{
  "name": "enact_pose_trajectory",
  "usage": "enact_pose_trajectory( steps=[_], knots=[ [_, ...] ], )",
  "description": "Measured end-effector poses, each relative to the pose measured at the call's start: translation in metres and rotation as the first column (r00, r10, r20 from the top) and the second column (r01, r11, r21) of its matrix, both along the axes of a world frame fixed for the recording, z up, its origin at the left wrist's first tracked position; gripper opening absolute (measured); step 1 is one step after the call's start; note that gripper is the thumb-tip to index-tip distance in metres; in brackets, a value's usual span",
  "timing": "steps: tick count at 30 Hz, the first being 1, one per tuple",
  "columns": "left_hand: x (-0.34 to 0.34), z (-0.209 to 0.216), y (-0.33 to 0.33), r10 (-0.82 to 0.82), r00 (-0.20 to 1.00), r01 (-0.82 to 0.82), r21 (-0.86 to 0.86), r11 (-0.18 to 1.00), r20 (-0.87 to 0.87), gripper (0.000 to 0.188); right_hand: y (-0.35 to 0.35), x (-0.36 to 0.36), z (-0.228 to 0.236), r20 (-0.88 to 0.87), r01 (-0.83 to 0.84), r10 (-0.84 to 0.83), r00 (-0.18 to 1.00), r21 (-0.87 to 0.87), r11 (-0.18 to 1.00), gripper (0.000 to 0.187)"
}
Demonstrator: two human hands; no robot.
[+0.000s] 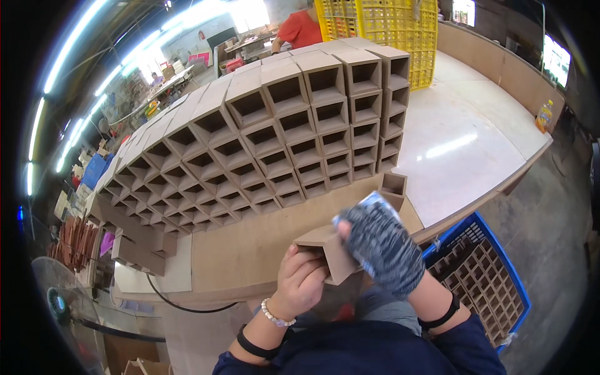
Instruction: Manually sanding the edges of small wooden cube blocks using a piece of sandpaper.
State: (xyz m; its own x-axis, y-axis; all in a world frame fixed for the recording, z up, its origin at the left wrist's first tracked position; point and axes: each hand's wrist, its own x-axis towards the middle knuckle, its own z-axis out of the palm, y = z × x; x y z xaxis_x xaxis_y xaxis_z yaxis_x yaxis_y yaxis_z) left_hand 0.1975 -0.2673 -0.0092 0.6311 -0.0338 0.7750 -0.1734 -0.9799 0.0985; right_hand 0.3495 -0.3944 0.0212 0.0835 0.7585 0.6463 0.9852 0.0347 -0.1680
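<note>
Two hands on one small cardboard box [328,250], held at 6 o'clock over the bench edge. Left hand [302,281] grips its lower left side; gloved right hand [381,247] clamps its right side. Blue crate [500,250] of boxes at 4 o'clock. Stacked open boxes [275,131] at 11 to 12 o'clock on the table [462,144].

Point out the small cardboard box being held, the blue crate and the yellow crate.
small cardboard box [326,247], head view, on its brown side panel between the two hands.
blue crate [500,250], head view, on its right rim.
yellow crate [381,25], head view, on its lattice wall.
</note>
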Motion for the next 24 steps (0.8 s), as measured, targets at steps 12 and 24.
enact_pose_trajectory(
  steps=[12,24],
  knots=[
    [-0.012,0.0,0.002,0.055,0.998,-0.054,0.04,0.998,-0.038,0.012,0.003,-0.013,-0.003,-0.097,-0.067,0.067,0.993,-0.004,0.998,0.039],
    [0.047,-0.008,0.039,0.113,0.939,-0.107,0.037,0.994,-0.324,0.014,-0.057,0.026,-0.053,-0.432,0.248,-0.184,0.883,0.096,0.964,0.045]
  ],
)
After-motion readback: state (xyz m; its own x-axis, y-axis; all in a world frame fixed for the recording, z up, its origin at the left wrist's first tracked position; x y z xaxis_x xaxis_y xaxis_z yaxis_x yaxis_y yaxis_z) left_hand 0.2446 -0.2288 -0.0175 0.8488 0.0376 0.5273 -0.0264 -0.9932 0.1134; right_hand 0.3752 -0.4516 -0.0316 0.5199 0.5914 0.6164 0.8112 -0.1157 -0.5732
